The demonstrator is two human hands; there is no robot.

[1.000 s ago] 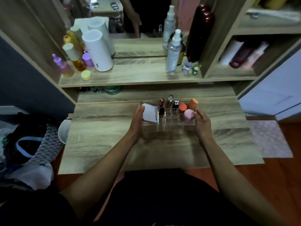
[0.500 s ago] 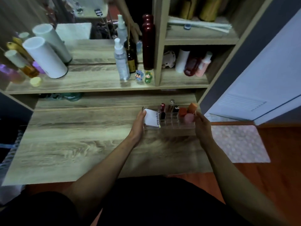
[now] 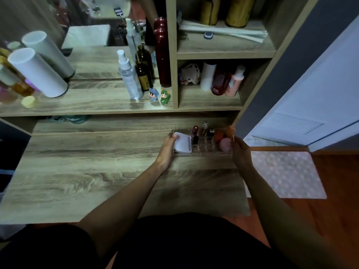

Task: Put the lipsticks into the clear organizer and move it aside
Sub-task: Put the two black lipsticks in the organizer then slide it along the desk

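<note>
Organizer (image 3: 202, 151) clasped between left hand (image 3: 166, 150) and right hand (image 3: 240, 153) fingers.

I count one clear plastic compartment organizer (image 3: 202, 152) on the wood-grain desk (image 3: 97, 171), with one hand at each end, two in all. Inside it I make out four upright lipstick tubes (image 3: 195, 131), three rounded makeup sponges in orange and pink (image 3: 225, 144) and one flat white compact (image 3: 182, 143). On the shelf above I see two small cartoon figurines (image 3: 159, 95), one clear spray bottle (image 3: 129, 78) and one tall dark red bottle (image 3: 162, 53).
</note>
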